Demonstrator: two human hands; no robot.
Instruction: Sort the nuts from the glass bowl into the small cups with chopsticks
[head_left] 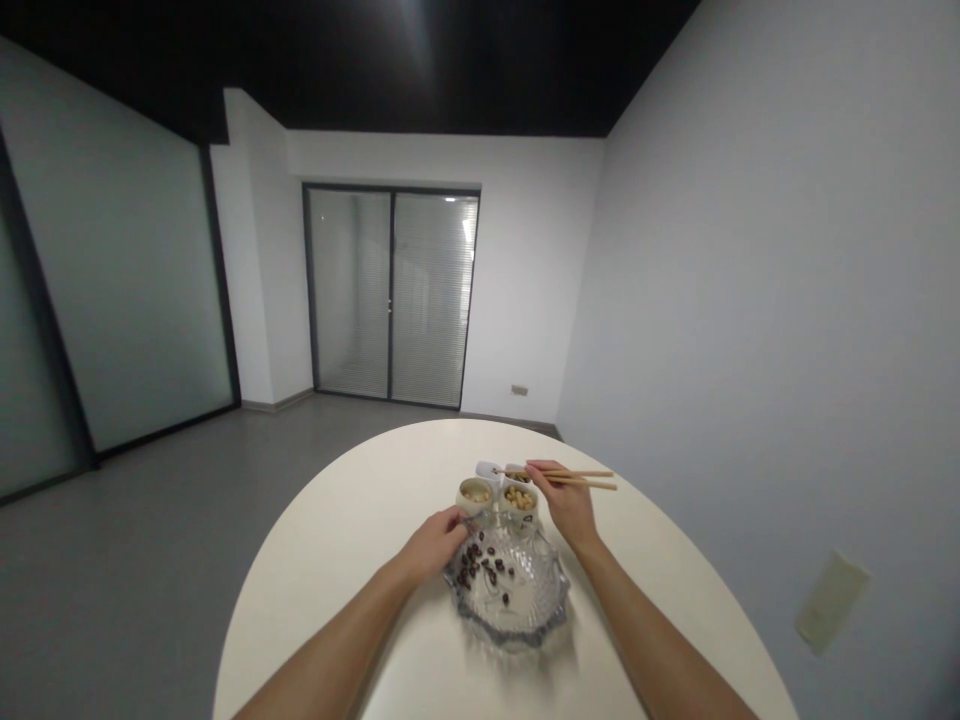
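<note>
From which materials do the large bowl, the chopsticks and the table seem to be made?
Large bowl: likely clear glass, glossy; its patterned wall catches light, though clear plastic is possible.
Chopsticks: probably wood or bamboo, by their tan colour; finish too small to tell.
Table: smooth, pale top, perhaps laminate; no grain shows.

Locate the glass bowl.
In the head view, the glass bowl sits low, slightly right of centre, on the white table, small cups behind it and the left hand at its rim.
</note>
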